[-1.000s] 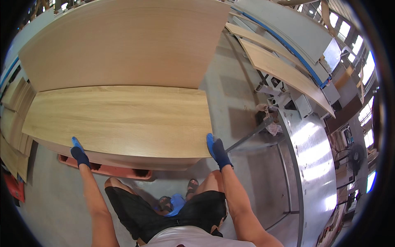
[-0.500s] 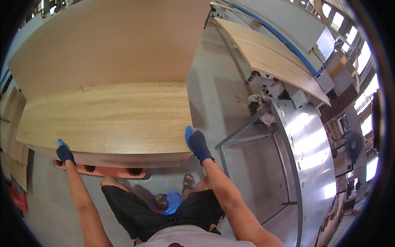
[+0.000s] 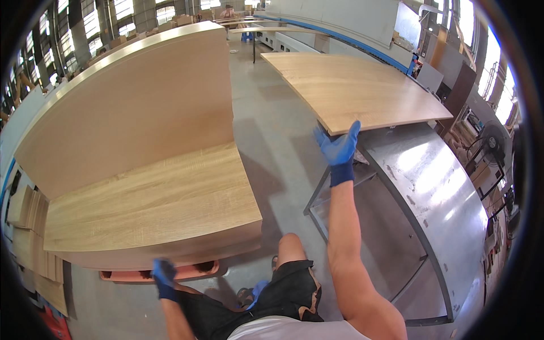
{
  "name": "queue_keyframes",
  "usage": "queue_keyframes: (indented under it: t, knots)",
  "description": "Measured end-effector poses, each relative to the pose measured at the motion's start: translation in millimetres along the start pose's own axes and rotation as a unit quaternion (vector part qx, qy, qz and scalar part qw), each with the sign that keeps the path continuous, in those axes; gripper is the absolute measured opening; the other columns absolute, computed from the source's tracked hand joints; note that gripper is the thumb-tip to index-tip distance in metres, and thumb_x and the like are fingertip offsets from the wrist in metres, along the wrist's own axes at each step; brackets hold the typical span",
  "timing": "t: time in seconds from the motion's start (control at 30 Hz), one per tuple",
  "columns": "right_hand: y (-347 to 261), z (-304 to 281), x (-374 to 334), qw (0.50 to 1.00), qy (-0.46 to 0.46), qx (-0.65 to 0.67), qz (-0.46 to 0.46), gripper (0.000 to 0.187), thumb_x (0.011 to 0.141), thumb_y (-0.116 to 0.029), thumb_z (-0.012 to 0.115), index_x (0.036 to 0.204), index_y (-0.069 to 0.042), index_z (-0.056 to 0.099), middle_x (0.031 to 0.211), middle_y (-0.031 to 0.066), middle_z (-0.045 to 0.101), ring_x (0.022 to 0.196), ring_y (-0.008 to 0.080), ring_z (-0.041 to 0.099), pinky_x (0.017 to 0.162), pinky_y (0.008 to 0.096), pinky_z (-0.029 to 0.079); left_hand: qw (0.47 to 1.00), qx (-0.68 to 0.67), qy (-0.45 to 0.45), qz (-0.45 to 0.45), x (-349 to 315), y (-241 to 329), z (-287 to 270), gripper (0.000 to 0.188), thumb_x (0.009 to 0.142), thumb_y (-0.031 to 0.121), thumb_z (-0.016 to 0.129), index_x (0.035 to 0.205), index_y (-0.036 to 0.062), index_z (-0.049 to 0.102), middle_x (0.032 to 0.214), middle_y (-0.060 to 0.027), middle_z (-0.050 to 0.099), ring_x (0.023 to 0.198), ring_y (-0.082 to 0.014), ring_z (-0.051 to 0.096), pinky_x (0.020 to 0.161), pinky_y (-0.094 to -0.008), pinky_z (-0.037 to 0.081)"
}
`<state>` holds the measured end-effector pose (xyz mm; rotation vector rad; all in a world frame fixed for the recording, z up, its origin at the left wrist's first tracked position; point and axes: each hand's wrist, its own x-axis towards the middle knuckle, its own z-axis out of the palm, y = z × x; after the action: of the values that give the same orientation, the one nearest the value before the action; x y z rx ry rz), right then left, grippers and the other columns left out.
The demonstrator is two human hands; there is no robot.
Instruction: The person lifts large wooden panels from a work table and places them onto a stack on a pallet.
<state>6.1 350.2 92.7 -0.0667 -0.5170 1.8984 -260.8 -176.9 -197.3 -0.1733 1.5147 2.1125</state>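
Note:
My right hand (image 3: 339,149), in a blue glove with a dark blue cuff, reaches forward to the near corner of a wood-grain board (image 3: 357,90). Its fingers and thumb are spread around that corner; whether they press on it I cannot tell. The board lies flat, its near end by the metal table (image 3: 416,164). My left hand (image 3: 164,273), gloved in blue too, is low in front of a wood-grain panel (image 3: 153,195) on a stack. It is apart from the panel, and motion smears its fingers.
A taller stack (image 3: 141,102) of brown-sided boards rises behind the panel. An orange-red pallet (image 3: 192,272) sits beneath the lower stack. Narrow boards (image 3: 34,226) lean at the far left. A fan (image 3: 490,139) stands at the right, and a person (image 3: 228,12) is far back.
Both hands have left the panel's near edge: the right moved forward and right to the other board, the left drew back. That board has come nearer, over the metal table's far end. My view has tilted up.

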Motion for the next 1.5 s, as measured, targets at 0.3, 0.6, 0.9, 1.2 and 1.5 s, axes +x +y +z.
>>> queue_keyframes:
  t: [0.3, 0.6, 0.9, 1.2, 1.5]
  knots:
    - [-46.4, -16.8, -74.8, 0.991, 0.099, -0.090, 0.013, 0.035, 0.082, -0.023, 0.053, 0.114, -0.009, 0.050, 0.111, 0.0109, 0.055, 0.101, 0.0288, 0.053, 0.082, 0.0452, 0.049, 0.946, 0.125, -0.274, -0.120, -139.7, -30.7, 230.2, 0.035, 0.089, 0.032, 0.049, 0.110, 0.0049, 0.056, 0.100, -0.0081, 0.061, 0.083, -0.0174, 0.059, 0.072, -0.0326, 0.047]
    - [-124.8, 40.7, -301.1, 0.928, 0.254, -0.260, -0.084, 0.038, 0.079, -0.028, 0.056, 0.109, -0.005, 0.051, 0.097, 0.0142, 0.060, 0.077, 0.0259, 0.062, 0.058, 0.0363, 0.053, 0.732, -0.136, -0.620, -0.247, -250.3, -39.1, 385.6, 0.049, 0.092, 0.031, 0.046, 0.129, 0.0008, 0.037, 0.119, -0.0111, 0.050, 0.103, -0.0187, 0.050, 0.088, -0.0327, 0.041]
    - [-87.3, -9.7, -392.1, 0.931, 0.250, -0.215, 0.155, 0.054, 0.086, -0.034, 0.046, 0.130, -0.006, 0.036, 0.124, 0.0125, 0.049, 0.108, 0.0286, 0.050, 0.088, 0.0476, 0.041, 0.811, 0.069, -0.580, -0.009, -288.9, -60.8, 350.2, 0.030, 0.085, 0.015, 0.055, 0.106, -0.0063, 0.056, 0.108, -0.0112, 0.059, 0.097, -0.0183, 0.056, 0.086, -0.0278, 0.043]
    - [-140.9, -55.0, -349.0, 0.960, 0.224, -0.153, 0.072, 0.055, 0.088, -0.047, 0.041, 0.128, -0.009, 0.039, 0.128, 0.0093, 0.047, 0.111, 0.0231, 0.049, 0.092, 0.0421, 0.039, 0.968, -0.202, -0.150, 0.000, -155.6, 68.6, 159.7, 0.016, 0.078, 0.014, 0.054, 0.087, -0.0001, 0.057, 0.080, -0.0082, 0.057, 0.076, -0.0181, 0.055, 0.071, -0.0324, 0.047]
    - [-190.2, -124.7, -279.6, 0.934, 0.182, -0.287, -0.112, 0.055, 0.090, -0.043, 0.038, 0.130, -0.006, 0.035, 0.131, 0.0125, 0.040, 0.114, 0.0275, 0.044, 0.091, 0.0430, 0.041, 0.845, -0.235, -0.284, 0.388, -101.4, 113.0, -84.8, 0.053, 0.093, 0.038, 0.032, 0.133, 0.0043, 0.032, 0.134, -0.0119, 0.038, 0.118, -0.0278, 0.040, 0.100, -0.0406, 0.032]
